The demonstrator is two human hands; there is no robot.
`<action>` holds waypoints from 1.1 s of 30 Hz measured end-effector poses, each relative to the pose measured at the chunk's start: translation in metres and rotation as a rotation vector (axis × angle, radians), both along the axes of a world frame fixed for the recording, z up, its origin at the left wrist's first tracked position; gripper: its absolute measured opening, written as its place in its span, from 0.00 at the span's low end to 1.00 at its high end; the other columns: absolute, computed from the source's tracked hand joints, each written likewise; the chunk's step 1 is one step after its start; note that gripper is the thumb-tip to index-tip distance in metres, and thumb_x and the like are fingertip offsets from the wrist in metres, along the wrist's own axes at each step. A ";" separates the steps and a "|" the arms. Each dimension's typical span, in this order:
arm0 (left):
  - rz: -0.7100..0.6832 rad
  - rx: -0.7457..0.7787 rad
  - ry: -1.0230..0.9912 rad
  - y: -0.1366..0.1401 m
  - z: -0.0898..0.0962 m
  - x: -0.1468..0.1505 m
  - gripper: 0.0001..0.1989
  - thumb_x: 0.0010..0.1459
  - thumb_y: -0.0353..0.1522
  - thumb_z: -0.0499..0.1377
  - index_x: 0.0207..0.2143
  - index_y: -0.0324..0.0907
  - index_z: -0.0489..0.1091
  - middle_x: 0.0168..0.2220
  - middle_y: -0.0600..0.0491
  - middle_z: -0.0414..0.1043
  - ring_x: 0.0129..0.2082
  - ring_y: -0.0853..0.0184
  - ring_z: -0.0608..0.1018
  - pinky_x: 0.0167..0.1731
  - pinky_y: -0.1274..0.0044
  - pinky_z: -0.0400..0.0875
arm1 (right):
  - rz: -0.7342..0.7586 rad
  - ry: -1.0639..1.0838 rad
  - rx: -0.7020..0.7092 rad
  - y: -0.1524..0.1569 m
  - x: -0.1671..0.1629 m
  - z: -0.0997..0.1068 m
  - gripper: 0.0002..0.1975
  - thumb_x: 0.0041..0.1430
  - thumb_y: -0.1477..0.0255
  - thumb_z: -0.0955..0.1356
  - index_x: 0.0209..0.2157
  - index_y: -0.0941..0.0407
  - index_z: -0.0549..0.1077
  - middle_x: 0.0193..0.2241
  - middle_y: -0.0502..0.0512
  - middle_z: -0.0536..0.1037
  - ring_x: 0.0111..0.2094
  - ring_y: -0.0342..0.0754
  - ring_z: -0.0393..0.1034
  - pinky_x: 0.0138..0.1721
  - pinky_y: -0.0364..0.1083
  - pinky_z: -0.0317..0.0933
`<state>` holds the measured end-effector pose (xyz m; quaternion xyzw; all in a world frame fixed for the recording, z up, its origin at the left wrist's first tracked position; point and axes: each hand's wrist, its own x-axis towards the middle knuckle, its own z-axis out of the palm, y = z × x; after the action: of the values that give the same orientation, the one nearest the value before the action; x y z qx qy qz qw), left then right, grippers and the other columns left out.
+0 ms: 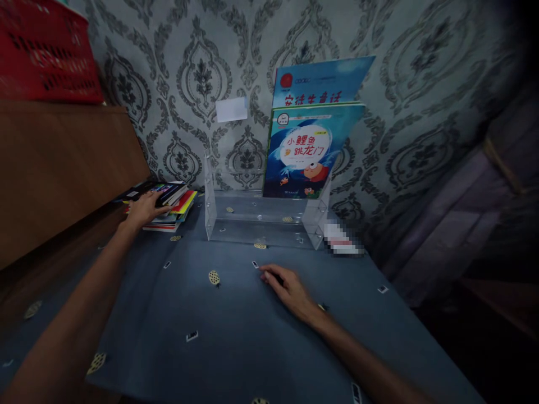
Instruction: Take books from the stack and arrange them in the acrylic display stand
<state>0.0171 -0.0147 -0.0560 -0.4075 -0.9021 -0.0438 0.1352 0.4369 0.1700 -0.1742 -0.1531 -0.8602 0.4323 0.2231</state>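
My left hand [145,209] lies over a stack of books [179,210] at the left, its thumb stretched out and its fingers reaching over the dark top book [141,191]. The far fingertips are hard to make out there. Low over the tablecloth, near the middle, is my right hand [290,292], loosely curled with nothing visible in it and a gap between thumb and fingers. Beyond it stands a clear acrylic book stand [256,210]. A blue children's book [295,174] leans upright on its right side, partly covering another blue book [320,78] behind and above.
A white card [231,109] shows above the stand's left part. Right of the stand lies a blurred-out item [343,238]. A wooden cabinet [63,168] with a red basket [46,56] on it borders the left; a pale curtain [458,219] hangs at the right. Patterned wallpaper backs the table.
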 end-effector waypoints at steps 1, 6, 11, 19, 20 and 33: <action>0.025 0.005 0.012 0.000 0.001 0.004 0.35 0.66 0.50 0.51 0.68 0.40 0.58 0.68 0.36 0.60 0.67 0.44 0.63 0.61 0.51 0.59 | 0.003 -0.002 0.001 0.000 0.000 0.000 0.16 0.67 0.65 0.62 0.46 0.55 0.78 0.36 0.57 0.83 0.37 0.53 0.78 0.40 0.49 0.69; 0.013 0.041 0.107 -0.006 -0.002 0.015 0.29 0.68 0.44 0.47 0.65 0.40 0.63 0.65 0.38 0.67 0.65 0.46 0.67 0.62 0.48 0.56 | 0.007 0.004 0.024 0.000 -0.001 -0.002 0.15 0.67 0.66 0.61 0.46 0.55 0.78 0.36 0.56 0.83 0.37 0.52 0.78 0.40 0.48 0.68; -0.078 0.082 0.195 -0.016 -0.013 0.011 0.26 0.67 0.37 0.49 0.64 0.37 0.64 0.63 0.35 0.68 0.63 0.46 0.70 0.59 0.55 0.63 | -0.002 0.007 0.058 0.001 0.000 -0.006 0.15 0.68 0.67 0.62 0.46 0.55 0.78 0.37 0.56 0.83 0.37 0.50 0.77 0.40 0.47 0.68; -0.110 0.146 0.199 -0.031 -0.023 0.025 0.29 0.59 0.28 0.49 0.63 0.33 0.65 0.64 0.35 0.67 0.66 0.48 0.67 0.61 0.56 0.63 | 0.000 0.010 0.030 0.002 0.001 -0.005 0.17 0.68 0.65 0.62 0.48 0.54 0.78 0.38 0.57 0.83 0.39 0.52 0.78 0.42 0.49 0.70; -0.102 0.154 0.194 -0.034 -0.025 0.027 0.30 0.58 0.28 0.49 0.63 0.34 0.65 0.65 0.36 0.66 0.66 0.49 0.67 0.62 0.55 0.62 | 0.004 0.003 0.025 0.001 0.001 -0.005 0.17 0.68 0.65 0.61 0.48 0.54 0.78 0.38 0.57 0.83 0.39 0.52 0.78 0.42 0.49 0.70; -0.031 0.228 0.256 -0.043 -0.078 0.061 0.30 0.57 0.25 0.51 0.63 0.31 0.63 0.67 0.32 0.61 0.66 0.47 0.65 0.62 0.56 0.61 | 0.004 -0.023 -0.012 0.001 0.000 -0.001 0.18 0.67 0.61 0.62 0.45 0.54 0.79 0.37 0.57 0.83 0.39 0.53 0.78 0.41 0.50 0.70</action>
<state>0.0784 -0.0580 -0.1343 -0.4058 -0.8603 -0.0957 0.2935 0.4373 0.1711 -0.1757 -0.1577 -0.8604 0.4359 0.2116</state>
